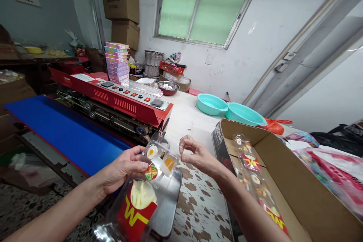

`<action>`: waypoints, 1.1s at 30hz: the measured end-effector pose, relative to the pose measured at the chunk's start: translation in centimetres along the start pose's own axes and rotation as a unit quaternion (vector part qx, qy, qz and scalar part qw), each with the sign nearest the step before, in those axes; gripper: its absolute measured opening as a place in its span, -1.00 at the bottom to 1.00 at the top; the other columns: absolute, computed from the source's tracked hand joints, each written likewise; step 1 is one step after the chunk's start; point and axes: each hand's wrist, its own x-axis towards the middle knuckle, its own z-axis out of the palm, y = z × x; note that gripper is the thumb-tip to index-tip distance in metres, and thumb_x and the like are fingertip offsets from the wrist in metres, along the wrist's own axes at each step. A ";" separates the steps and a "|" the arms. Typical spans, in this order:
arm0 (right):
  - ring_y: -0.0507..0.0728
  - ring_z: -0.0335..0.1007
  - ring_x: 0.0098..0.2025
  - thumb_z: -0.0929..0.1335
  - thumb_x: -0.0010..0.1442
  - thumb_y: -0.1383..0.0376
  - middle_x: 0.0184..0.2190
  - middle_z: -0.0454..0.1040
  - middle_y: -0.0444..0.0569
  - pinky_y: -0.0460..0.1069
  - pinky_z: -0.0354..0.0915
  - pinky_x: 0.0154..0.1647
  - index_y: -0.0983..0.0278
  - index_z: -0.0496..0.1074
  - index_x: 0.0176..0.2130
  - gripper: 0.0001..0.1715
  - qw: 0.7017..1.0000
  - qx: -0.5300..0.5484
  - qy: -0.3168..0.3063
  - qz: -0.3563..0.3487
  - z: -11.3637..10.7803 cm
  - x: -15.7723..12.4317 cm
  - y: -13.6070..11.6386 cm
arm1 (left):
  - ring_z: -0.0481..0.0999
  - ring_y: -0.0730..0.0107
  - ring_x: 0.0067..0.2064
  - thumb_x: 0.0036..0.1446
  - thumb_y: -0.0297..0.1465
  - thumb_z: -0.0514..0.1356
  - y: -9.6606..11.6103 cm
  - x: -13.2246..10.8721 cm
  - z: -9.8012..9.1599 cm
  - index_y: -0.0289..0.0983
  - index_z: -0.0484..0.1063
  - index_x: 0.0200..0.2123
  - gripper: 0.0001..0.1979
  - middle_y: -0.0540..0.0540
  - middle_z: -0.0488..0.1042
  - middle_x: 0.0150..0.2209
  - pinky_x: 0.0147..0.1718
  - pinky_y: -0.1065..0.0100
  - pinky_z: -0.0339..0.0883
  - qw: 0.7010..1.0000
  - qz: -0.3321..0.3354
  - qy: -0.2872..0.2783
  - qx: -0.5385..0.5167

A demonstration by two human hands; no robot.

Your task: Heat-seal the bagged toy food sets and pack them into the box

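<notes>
My left hand grips the edge of a clear plastic toy food pack, its thumb lying over the front. Inside show a fried egg piece, a small pizza, an orange-and-white piece and, lower down, a red french fries carton with a yellow mark. At the pack's right edge is my right hand, fingers curled and thumb and forefinger tips close together. Whether clear film lies between those tips is hard to see. Beneath the pack is a metal plate.
A red sealing machine with a blue conveyor belt stands left. Right is an open cardboard box holding similar packs. Two turquoise basins, a metal bowl and stacked small boxes sit farther back.
</notes>
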 end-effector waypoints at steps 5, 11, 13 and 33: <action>0.00 0.21 -0.43 0.50 -0.14 0.03 -0.54 0.30 -0.14 -0.09 0.15 -0.40 0.31 0.27 -0.58 -0.51 0.968 0.201 -0.040 0.142 1.6 -0.3 0.7 | 0.52 0.17 -0.22 -0.10 -0.48 0.32 -1.0 -0.2 0.1 -0.32 0.26 -0.05 -0.50 -0.25 0.46 -0.15 -0.23 0.26 0.38 1.000 0.010 0.008 -0.010; 0.04 0.38 -0.43 0.54 -0.25 0.05 -0.50 0.48 -0.06 -0.02 0.32 -0.29 0.34 0.43 -0.51 -0.54 0.941 0.263 0.077 0.199 3.1 -0.1 0.9 | 0.50 0.17 -0.15 -0.05 -0.44 0.29 -1.5 -0.4 0.3 -0.30 0.25 -0.01 -0.50 -0.27 0.43 -0.07 -0.19 0.27 0.37 1.000 0.000 0.010 -0.009; 0.04 0.39 -0.44 0.55 -0.28 0.07 -0.50 0.49 -0.04 -0.02 0.34 -0.31 0.35 0.46 -0.50 -0.55 0.939 0.260 0.087 0.207 3.2 0.1 0.6 | 0.49 0.17 -0.14 -0.02 -0.36 0.28 -1.0 -0.2 0.6 -0.28 0.23 0.03 -0.48 -0.27 0.42 -0.05 -0.23 0.28 0.37 1.000 0.007 0.019 0.004; 0.03 0.39 -0.49 0.58 -0.39 0.17 -0.56 0.48 -0.05 -0.04 0.33 -0.34 0.36 0.49 -0.55 -0.60 0.931 0.272 0.100 0.220 3.9 0.6 -0.9 | 0.44 0.41 -0.39 -0.09 -0.24 0.30 1.9 1.8 1.3 -0.35 0.41 -0.16 -0.57 -0.16 0.48 -0.31 -0.45 0.43 0.30 0.994 0.036 0.102 0.012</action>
